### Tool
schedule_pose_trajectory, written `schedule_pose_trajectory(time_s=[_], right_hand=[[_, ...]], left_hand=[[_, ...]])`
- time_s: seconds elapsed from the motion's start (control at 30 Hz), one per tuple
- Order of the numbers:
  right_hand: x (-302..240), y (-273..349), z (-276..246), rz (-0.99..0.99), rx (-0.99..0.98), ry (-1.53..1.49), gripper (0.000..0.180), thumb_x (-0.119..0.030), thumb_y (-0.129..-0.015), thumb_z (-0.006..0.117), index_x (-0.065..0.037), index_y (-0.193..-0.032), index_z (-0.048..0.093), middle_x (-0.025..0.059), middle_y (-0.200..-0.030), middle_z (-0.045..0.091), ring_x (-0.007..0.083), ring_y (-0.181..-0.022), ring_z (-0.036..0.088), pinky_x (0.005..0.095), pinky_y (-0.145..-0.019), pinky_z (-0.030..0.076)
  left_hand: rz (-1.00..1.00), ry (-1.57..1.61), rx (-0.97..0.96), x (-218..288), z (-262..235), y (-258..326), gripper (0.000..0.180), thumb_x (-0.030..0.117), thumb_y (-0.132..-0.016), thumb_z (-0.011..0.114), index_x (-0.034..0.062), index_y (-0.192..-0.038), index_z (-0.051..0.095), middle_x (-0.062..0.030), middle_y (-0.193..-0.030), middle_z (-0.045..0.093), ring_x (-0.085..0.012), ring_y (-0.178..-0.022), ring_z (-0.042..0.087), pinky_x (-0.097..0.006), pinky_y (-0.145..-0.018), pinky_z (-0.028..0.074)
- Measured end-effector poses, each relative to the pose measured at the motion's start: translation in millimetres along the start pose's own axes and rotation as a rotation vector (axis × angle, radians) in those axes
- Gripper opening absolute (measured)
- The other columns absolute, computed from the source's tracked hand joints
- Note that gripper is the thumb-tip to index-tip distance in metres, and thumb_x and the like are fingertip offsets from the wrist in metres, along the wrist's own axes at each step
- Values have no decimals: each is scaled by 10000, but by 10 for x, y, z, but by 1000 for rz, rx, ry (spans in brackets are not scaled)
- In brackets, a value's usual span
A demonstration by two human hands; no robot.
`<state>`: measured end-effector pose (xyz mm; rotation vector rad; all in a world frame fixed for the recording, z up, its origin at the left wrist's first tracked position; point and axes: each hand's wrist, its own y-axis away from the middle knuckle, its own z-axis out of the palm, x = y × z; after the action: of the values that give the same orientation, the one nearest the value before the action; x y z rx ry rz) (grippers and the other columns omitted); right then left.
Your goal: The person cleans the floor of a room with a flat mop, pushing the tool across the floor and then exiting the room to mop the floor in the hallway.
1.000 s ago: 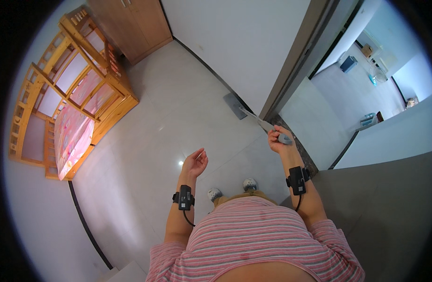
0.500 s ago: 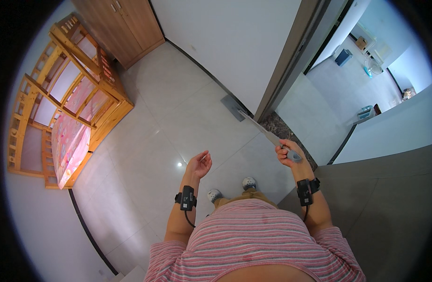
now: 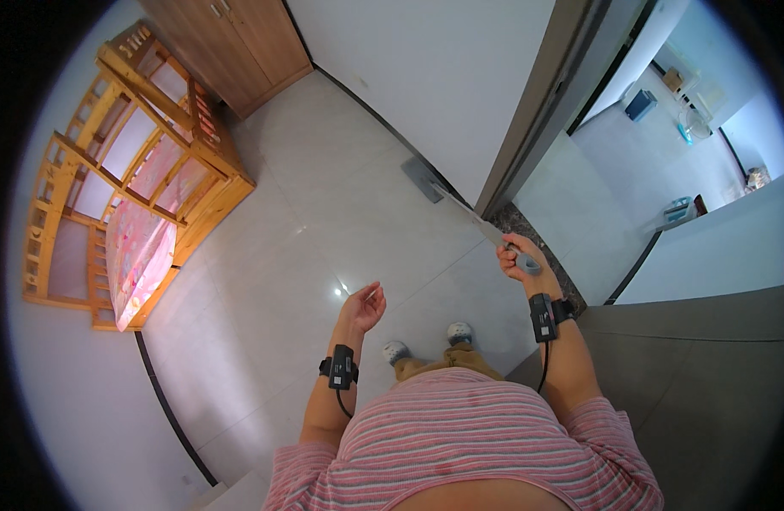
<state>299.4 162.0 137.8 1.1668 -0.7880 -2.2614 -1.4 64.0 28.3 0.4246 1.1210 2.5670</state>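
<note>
My right hand (image 3: 523, 255) is closed round the handle of a grey flat mop (image 3: 423, 180). The handle ends in a loop beside my palm, and a pale shaft slants away to the far left. Its flat rectangular head lies at the floor by the dark skirting of the white wall. My left hand (image 3: 365, 307) hangs over the floor in front of me, empty, its fingers loosely bent. A dark box is strapped to each forearm.
A wooden bunk bed (image 3: 175, 213) with pink bedding stands at left, a brown wardrobe (image 3: 239, 60) beyond it. At right, a doorway with a brown frame (image 3: 528, 102) and dark stone sill (image 3: 528, 221) opens onto another room with a blue bin (image 3: 641, 105). A grey surface (image 3: 699, 366) lies close at my right.
My right hand has pushed a little farther forward, and the mop head has slid away from the door frame along the wall's foot. The view has shifted slightly. My left hand stays empty.
</note>
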Motion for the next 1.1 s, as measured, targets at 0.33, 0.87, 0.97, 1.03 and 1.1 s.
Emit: schedule_pose_trajectory(time_s=[0.33, 0.87, 0.97, 1.03, 1.1], right_hand=[[246, -250, -160, 93, -172, -121, 148, -118, -744, 507, -32, -716, 390, 86, -658, 455, 79, -448, 404, 198, -424, 335], [303, 275, -158, 168, -90, -126, 139, -127, -748, 487, -64, -709, 369, 73, -586, 467, 57, -369, 394, 176, -328, 283], [295, 236, -39, 130, -89, -93, 136, -133, -750, 484, -66, -718, 371, 70, -584, 468, 56, -368, 392, 176, -332, 284], [297, 202, -27, 144, -89, -72, 134, -135, -750, 483, -64, -728, 371, 69, -584, 467, 56, -369, 390, 176, -334, 286], [330, 149, -64, 219, -136, 20, 146, -143, -750, 487, -56, -757, 369, 66, -581, 464, 54, -366, 373, 178, -337, 283]], left_hand=[[11, -40, -22, 50, 47, -21, 126, 94, -776, 451, 8, -848, 507, -46, -699, 527, -137, -648, 547, -257, -579, 477], [-16, -69, -48, 111, 137, -62, 131, 91, -786, 417, 12, -858, 494, -54, -675, 525, -135, -620, 541, -261, -575, 478], [-19, -57, -47, 84, 124, -47, 132, 87, -786, 414, 9, -859, 493, -53, -676, 523, -136, -625, 541, -261, -575, 479], [-15, -46, -34, 68, 62, -23, 133, 86, -786, 414, 8, -860, 492, -53, -677, 523, -135, -626, 542, -261, -575, 480], [-27, -35, -19, 36, -17, -11, 156, 103, -791, 423, 3, -875, 508, -46, -712, 535, -132, -670, 545, -257, -600, 468]])
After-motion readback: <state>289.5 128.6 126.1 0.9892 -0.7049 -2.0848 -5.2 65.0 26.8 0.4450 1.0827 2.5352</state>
